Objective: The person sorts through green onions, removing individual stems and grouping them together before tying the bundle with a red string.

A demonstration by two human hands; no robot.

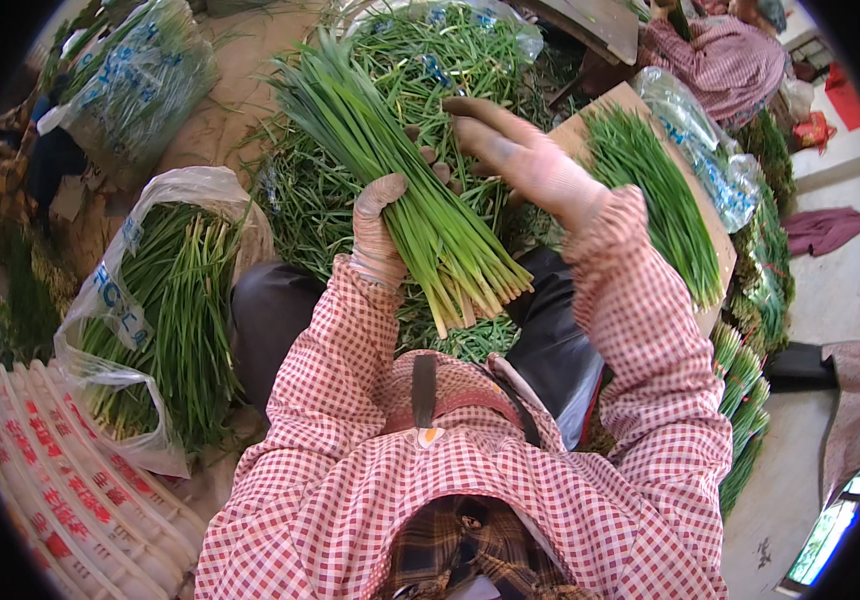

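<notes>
A bunch of long green garlic chives [400, 187] lies slanted across my gloved left hand [383, 225]. The left thumb presses over the stalks and the fingertips show on the far side. Pale cut ends of the stalks point down toward my lap, and the leaf tips point up and left. To the right of the bunch, my gloved right hand [523, 161] is raised with its fingers spread and nothing in it. Beneath both hands spreads a heap of loose chive leaves [310, 202]. More chives [655, 202] lie on a board [726, 259] beside my right forearm.
At left stands an open plastic bag [197, 184] full of chives, near a white plastic crate [92, 510] bearing red writing. A filled bag [137, 82] sits farther back. Tied bundles [745, 412] are stacked at right. Another person's checked sleeve [715, 64] shows at upper right.
</notes>
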